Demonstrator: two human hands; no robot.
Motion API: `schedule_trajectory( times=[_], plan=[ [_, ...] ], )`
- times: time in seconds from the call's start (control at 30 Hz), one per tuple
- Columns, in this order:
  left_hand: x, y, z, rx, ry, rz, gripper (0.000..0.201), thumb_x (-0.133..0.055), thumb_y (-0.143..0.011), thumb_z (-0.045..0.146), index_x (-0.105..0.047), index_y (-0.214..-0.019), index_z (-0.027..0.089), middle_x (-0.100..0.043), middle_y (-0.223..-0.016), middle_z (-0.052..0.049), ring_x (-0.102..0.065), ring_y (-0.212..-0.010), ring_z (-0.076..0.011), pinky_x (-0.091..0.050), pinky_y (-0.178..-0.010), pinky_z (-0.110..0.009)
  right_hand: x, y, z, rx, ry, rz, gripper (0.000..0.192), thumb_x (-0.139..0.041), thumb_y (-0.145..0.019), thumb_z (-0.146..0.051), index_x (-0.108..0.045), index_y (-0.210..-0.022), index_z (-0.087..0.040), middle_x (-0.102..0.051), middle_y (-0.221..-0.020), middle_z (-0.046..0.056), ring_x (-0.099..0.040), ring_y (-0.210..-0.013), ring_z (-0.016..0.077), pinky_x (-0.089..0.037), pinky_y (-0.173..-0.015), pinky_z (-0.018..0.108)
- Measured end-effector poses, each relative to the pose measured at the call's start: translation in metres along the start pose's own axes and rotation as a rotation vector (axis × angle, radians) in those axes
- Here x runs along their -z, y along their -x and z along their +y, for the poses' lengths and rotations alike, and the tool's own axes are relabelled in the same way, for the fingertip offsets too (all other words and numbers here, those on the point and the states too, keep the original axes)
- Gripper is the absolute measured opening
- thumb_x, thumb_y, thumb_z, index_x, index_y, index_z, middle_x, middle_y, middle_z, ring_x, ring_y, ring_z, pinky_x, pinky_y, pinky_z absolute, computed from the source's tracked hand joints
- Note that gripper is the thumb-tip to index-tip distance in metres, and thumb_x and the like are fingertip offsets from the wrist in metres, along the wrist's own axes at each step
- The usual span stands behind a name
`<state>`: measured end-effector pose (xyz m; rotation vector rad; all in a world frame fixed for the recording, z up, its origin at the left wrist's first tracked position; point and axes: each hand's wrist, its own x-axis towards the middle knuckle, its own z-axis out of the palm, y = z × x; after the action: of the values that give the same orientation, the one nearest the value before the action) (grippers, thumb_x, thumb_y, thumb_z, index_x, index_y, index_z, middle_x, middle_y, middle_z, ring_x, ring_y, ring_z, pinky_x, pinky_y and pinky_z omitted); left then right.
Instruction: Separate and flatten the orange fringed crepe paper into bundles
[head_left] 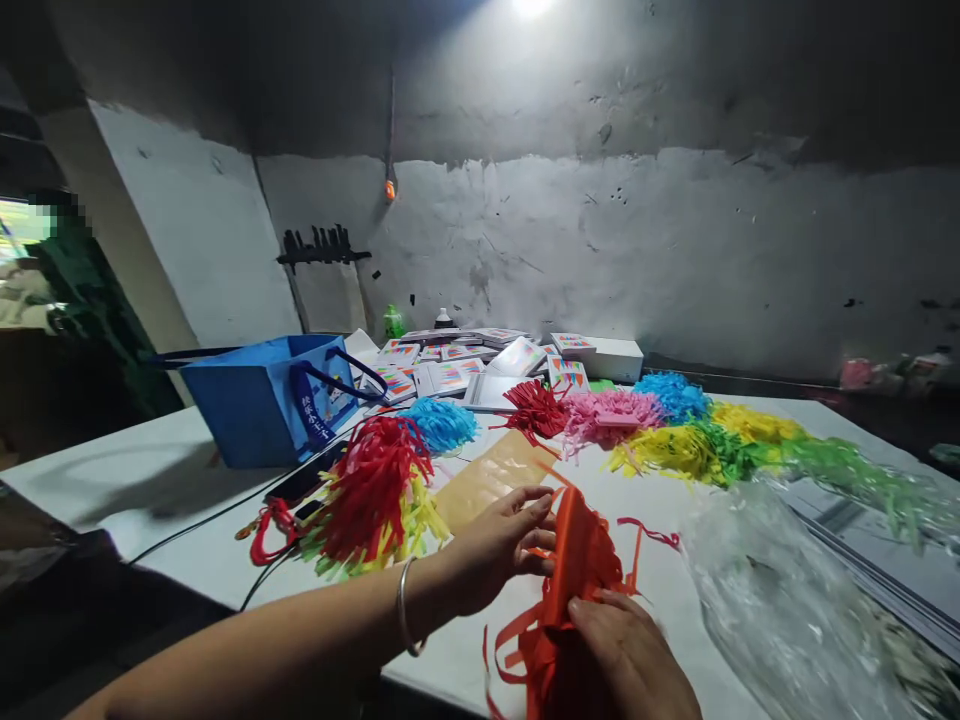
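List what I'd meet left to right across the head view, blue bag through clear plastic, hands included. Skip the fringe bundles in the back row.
Blue bag → red-and-yellow fringe bundle → left hand → orange-red paper fringe → right hand → clear plastic.

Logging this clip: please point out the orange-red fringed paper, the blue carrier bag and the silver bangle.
Orange-red fringed paper [568, 560], head view: on its uncut band.
Blue carrier bag [240, 410], head view: on its broad side panel.
Silver bangle [402, 604], head view: on its visible outer curve.
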<state>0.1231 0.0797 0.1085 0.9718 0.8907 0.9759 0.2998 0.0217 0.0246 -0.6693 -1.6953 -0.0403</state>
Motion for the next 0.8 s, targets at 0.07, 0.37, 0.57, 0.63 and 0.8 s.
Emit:
schedule_trajectory(
  times=[0.07, 0.37, 0.57, 0.63, 0.8],
  plan=[
    [-0.005, 0.015, -0.027, -0.043, 0.034, -0.017, 0.073, -0.081, -0.075, 0.059, -0.051, -0.13, 0.021, -0.067, -0.112, -0.012, -0.068, -0.099, -0.0218, -0.053, -0.08, -0.03, 0.003, 0.01, 0.001, -0.187, -0.061, 0.067, 0.022, -0.057, -0.098, -0.027, -0.075, -0.111, -0.028, -0.079, -0.095, 0.001, -0.076, -0.088, 0.0184, -0.061, -0.087, 0.027],
    [-0.021, 0.043, -0.107, -0.282, -0.09, -0.075, 0.04, -0.079, -0.083, 0.044, -0.07, -0.115, 0.021, -0.067, -0.113, -0.008, -0.062, -0.107, -0.027, -0.049, -0.093, -0.037, 0.005, 0.022, -0.005, -1.171, -0.691, 0.052, 0.039, -0.089, -0.063, -0.051, -0.072, -0.078, -0.019, -0.075, -0.075, 0.005, -0.072, -0.068, 0.0186, -0.057, -0.063, 0.024],
    [-0.019, 0.042, -0.109, -0.279, 0.063, -0.098, 0.035, -0.079, -0.083, 0.038, -0.073, -0.114, 0.021, -0.073, -0.108, -0.007, -0.063, -0.109, -0.0272, -0.045, -0.1, -0.038, 0.016, 0.016, -0.006, -0.839, -0.418, 0.009, 0.018, -0.071, -0.086, -0.034, -0.07, -0.101, -0.024, -0.075, -0.095, 0.005, -0.074, -0.086, 0.0194, -0.061, -0.076, 0.027],
    [-0.019, 0.043, -0.109, -0.286, 0.07, -0.081, 0.034, -0.08, -0.082, 0.037, -0.073, -0.112, 0.021, -0.073, -0.106, -0.006, -0.063, -0.107, -0.0264, -0.046, -0.099, -0.037, 0.019, 0.02, -0.006, -0.495, -0.193, -0.052, 0.012, -0.06, -0.091, -0.021, -0.069, -0.097, -0.025, -0.072, -0.097, 0.004, -0.072, -0.088, 0.0161, -0.059, -0.077, 0.023],
    [-0.019, 0.044, -0.113, -0.282, 0.074, -0.031, 0.029, -0.078, -0.084, 0.036, -0.072, -0.108, 0.021, -0.071, -0.105, -0.005, -0.063, -0.103, -0.0255, -0.047, -0.097, -0.038, 0.02, 0.027, -0.012, -0.281, -0.028, -0.211, 0.026, -0.054, -0.092, -0.012, -0.067, -0.112, -0.022, -0.064, -0.116, 0.009, -0.067, -0.106, 0.0183, -0.056, -0.091, 0.025]
  ],
)
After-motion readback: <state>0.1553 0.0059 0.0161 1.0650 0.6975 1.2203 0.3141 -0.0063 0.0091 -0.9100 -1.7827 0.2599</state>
